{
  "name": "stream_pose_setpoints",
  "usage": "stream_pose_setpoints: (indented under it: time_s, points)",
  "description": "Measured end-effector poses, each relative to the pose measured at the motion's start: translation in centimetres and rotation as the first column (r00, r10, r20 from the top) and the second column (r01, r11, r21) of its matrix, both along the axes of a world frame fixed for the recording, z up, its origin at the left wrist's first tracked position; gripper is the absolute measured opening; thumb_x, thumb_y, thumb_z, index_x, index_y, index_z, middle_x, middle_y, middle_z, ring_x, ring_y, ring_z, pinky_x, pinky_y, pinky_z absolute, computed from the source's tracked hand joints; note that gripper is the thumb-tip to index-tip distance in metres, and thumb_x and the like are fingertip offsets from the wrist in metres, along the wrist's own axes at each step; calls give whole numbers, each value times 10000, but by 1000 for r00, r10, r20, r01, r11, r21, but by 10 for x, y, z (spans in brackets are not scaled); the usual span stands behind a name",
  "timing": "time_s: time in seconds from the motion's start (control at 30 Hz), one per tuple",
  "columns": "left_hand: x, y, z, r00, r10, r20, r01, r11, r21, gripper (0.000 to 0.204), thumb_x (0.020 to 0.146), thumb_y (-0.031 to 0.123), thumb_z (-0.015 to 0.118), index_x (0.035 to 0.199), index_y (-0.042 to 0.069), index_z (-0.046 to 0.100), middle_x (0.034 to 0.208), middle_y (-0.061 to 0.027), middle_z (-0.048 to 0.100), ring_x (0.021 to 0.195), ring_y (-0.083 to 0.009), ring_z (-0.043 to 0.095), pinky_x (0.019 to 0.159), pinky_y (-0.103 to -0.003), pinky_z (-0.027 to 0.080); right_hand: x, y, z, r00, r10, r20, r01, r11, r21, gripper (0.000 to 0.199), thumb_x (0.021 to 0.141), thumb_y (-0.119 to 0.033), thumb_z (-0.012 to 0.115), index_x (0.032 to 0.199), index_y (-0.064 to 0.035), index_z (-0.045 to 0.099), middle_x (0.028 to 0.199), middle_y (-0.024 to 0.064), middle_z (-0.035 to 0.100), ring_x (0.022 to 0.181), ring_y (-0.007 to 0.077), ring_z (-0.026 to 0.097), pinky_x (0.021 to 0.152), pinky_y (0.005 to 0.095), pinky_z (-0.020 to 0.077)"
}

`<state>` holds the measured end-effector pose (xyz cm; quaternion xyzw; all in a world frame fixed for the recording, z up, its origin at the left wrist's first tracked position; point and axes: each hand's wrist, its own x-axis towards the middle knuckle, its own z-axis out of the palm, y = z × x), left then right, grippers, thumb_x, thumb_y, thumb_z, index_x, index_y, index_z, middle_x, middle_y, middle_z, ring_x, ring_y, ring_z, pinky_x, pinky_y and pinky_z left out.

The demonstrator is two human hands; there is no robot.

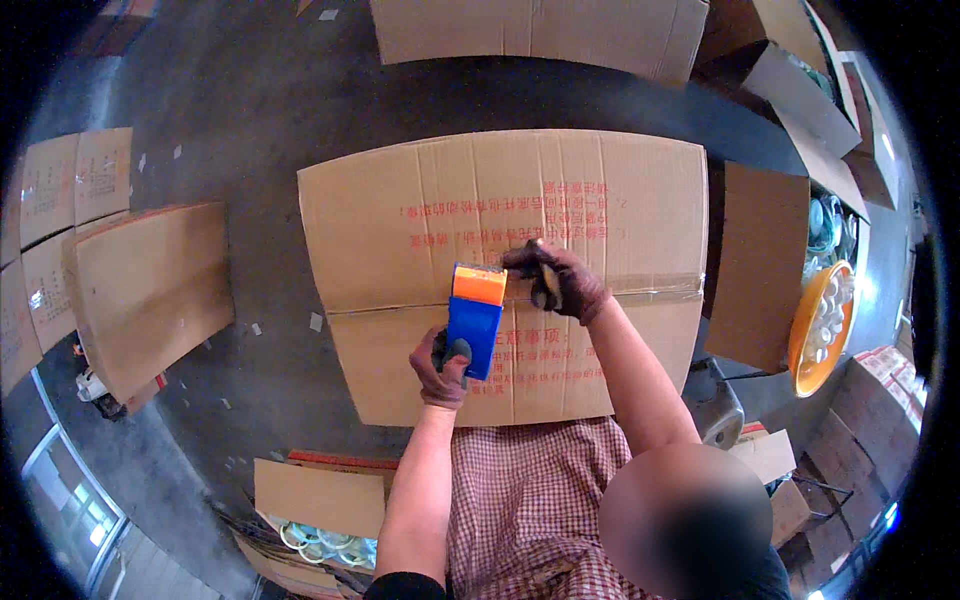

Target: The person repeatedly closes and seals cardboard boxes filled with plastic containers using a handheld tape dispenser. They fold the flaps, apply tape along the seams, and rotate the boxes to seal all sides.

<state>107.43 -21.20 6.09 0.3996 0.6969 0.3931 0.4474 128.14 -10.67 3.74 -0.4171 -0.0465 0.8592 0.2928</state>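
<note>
At frame centre sits the box point(500, 270), a big closed carton w/ red print on its flaps and a strip of clear tape point(655, 287) along the seam, running from the middle toward the box's right edge. Your left hand point(443, 368), gloved, is wrapped tight round the handle of the dispenser point(475, 318), a blue tape gun w/ an orange head; the head rests on the seam, just left of centre. Your right hand point(555, 280), also gloved, is pressed flat-ish on the seam right beside the orange head, fingers curled down onto the tape; can't tell if it pinches the tape end or only holds it down.

Both forearms come up from the lower edge, over a checked shirt.

Around: left of frame, a flat carton point(150, 290) leans on the floor, w/ more flattened ones at the far left edge. Top of frame, another carton point(540, 30). Right of frame, an orange basin point(808, 340) holding white pieces, near an open box flap. Lower left, an open carton point(315, 520) w/ pale round items inside.
</note>
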Motion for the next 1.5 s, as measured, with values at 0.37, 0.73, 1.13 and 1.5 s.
stream_pose_setpoints:
  time_s: [0.37, 0.73, 1.13, 1.5]
  points:
    - [4, 2, 13, 993, -108, 46, 110, 993, -35, 581, 652, 534, 651, 859, -7, 601, 648, -58, 595, 597, -133, 551, 572, -279, 452, -27, 19, 6, 798, 178, 576, -379, 891, 249, 222, 710, -239, 651, 778, -29, 675, 707, 88, 646, 599, 169, 600, 557, 285, 479]
    - [49, -35, 55, 998, -60, -24, 46, 921, -387, 352, 619, 312, 673, 799, 13, 627, 650, -88, 619, 586, -195, 588, 582, -311, 465, 16, 77, 13, 244, -378, 893, -701, 567, 432, 147, 730, -77, 604, 861, -109, 664, 821, 65, 653, 715, 186, 615, 652, 281, 486]
    - [39, -46, 50, 960, -255, -114, 214, 934, -286, 336, 584, 311, 680, 750, 30, 598, 666, -115, 615, 600, -242, 611, 566, -333, 480, 1, 95, -2, -38, -290, 956, -808, 571, 141, 727, 651, -270, 718, 1286, -184, 375, 1353, 80, 349, 1026, 333, 529, 796, 402, 466]
    - [40, -48, 49, 982, -190, 15, 184, 925, -333, 362, 629, 360, 673, 791, 44, 599, 701, -131, 621, 630, -284, 615, 577, -346, 479, -8, 108, -40, 971, -108, 215, 33, 946, 323, 310, 772, -129, 615, 1069, -49, 575, 933, 104, 612, 850, 220, 622, 622, 303, 504]
